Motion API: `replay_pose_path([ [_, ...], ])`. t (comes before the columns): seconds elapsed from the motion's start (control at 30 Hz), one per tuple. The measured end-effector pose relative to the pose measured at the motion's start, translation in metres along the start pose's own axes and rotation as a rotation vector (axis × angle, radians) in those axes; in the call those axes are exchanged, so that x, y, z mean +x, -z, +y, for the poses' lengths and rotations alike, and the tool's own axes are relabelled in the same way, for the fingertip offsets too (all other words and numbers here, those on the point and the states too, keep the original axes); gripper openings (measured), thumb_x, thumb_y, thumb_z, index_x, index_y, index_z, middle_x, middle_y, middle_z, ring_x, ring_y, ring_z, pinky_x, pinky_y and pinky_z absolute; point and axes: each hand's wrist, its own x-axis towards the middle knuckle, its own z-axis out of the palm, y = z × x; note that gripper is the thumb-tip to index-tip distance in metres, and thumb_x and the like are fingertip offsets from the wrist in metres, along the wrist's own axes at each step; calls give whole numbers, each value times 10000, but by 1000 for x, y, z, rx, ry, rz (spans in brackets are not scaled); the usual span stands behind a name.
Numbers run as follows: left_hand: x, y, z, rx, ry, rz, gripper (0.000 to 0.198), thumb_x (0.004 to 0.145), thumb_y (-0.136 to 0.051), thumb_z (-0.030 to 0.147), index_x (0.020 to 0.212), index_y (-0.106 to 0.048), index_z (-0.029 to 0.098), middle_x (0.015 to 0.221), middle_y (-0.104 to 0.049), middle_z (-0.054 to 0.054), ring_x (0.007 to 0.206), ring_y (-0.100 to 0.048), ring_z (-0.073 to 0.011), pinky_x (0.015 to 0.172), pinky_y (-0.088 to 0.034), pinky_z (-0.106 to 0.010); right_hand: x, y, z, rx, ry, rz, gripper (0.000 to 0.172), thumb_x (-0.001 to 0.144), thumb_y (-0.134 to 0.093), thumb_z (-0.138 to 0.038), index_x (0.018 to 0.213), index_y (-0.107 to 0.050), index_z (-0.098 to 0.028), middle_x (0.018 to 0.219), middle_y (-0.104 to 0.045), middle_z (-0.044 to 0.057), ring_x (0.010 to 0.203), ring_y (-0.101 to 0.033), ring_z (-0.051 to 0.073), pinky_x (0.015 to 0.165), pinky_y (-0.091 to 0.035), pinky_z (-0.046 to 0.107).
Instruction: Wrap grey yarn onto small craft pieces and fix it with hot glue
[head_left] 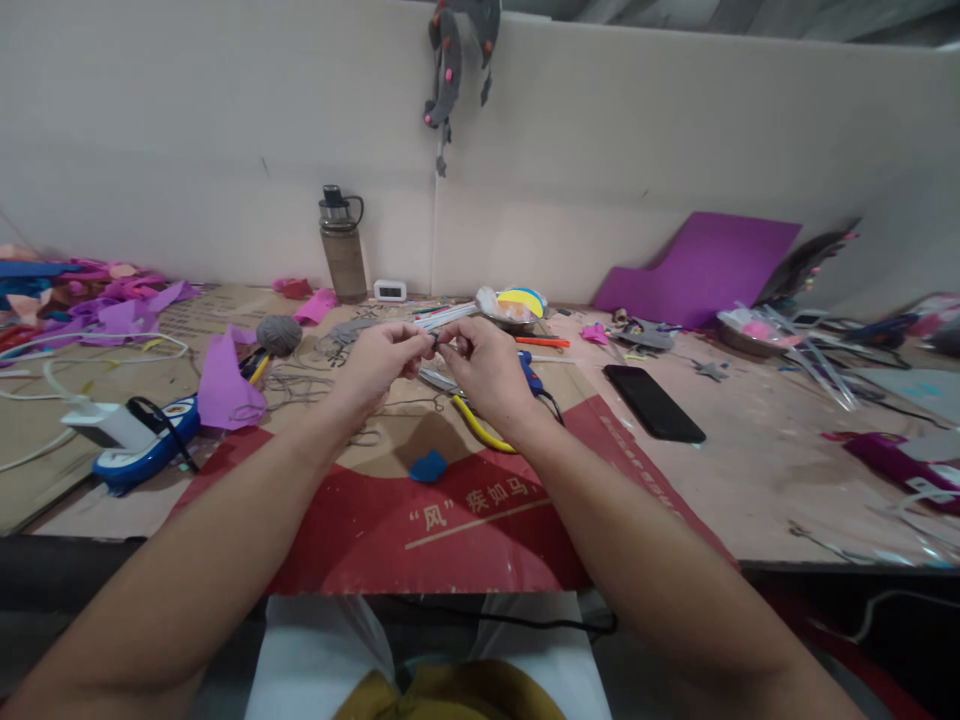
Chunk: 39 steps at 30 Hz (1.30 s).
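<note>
Head view: two hands meet over a tiny dark piece amid craft clutter

Both hands come together above a red printed cardboard sheet point(337, 530) on the tabletop point(757, 480). The left hand point(394, 358) has its thumb and forefinger pinched on a small dark piece point(435, 341); the right hand point(476, 362) pinches at the same spot from the other side, its remaining fingers curled. The piece sits between the two sets of fingertips, raised off the cardboard, and is too small and covered to identify further.

The likeliest trouble is a dropped piece: so little of it shows that a slight slip of either pinch could let it go. It might then land among the loose grey yarn strands point(300, 385) trailing from the yarn ball point(278, 335), where something dark would be hard to pick out.

Crowding is another risk. A yellow-handled tool point(480, 425) lies just under the right wrist, and a blue tool point(531, 372) with a black cable is just beside that hand; lowering the forearm could knock the handle or catch the cable. A blue scrap point(428, 466) lies loose on the cardboard, nearer the body, where a sleeveless forearm sweeping inward could brush it off. The black smartphone point(652, 402) is well apart, to the right.
</note>
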Motion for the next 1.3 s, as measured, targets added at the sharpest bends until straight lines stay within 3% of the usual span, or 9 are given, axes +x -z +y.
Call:
replay_pose_path([
  [0.2, -1, -1, 1, 77, -36, 49, 152, 715, -659, 290, 668, -618, 152, 620, -597, -6, 479, -453, -72, 472, -338, -225, 0, -1, -1, 99, -86, -6, 20, 802, -576, -207, 814, -577, -191, 659, -451, -39, 627, -416, 116, 616, -327, 262],
  [0.3, -2, -2, 2, 69, -37, 36, 141, 718, -657, 278, 676, -619, 149, 615, -597, -5, 478, -459, -73, 474, -342, -226, 2, -2, 0, 165, -135, 28, 119, 785, -601, -226, 879, -544, -180, 648, -452, -58, 605, -422, 105, 603, -334, 253],
  [0.43, -3, -3, 4, 6, -19, 4, 172, 707, -679, 299, 653, -627, 144, 616, -602, -13, 487, -457, -70, 478, -342, -221, 5, -2, 4, 264, -225, 4, 195, 776, -613, -277, 928, -550, -174, 629, -465, -69, 585, -428, 100, 586, -332, 246],
  [0.53, -4, -3, 8, -89, 30, -19, 175, 702, -670, 300, 643, -632, 139, 636, -620, -29, 487, -459, -70, 474, -348, -219, 6, -4, 9, 362, -266, -34, 188, 767, -615, -338, 850, -597, -171, 645, -517, -49, 583, -433, 96, 564, -323, 241],
  [0.77, -3, -3, 7, -11, 15, -42, 156, 692, -675, 283, 643, -625, 143, 615, -618, -23, 477, -480, -73, 459, -345, -214, 8, -8, 16, 365, -269, -60, 171, 758, -608, -339, 771, -600, -169, 659, -548, -33, 592, -437, 95, 556, -319, 238],
  [1.07, -2, -4, 7, -102, 69, 21, 149, 669, -691, 253, 638, -588, 149, 582, -618, -7, 437, -479, -64, 443, -360, -205, 5, -5, 2, 342, -189, 11, 223, 771, -604, -238, 950, -475, -201, 655, -473, -73, 601, -458, 98, 595, -356, 244],
  [1.3, -3, -5, 5, -76, 28, 1, 159, 676, -703, 265, 688, -589, 155, 606, -627, -8, 454, -489, -68, 454, -361, -211, 6, -5, 5, 331, -224, -27, 116, 792, -572, -273, 866, -570, -183, 621, -474, -64, 582, -435, 98, 572, -326, 244],
])
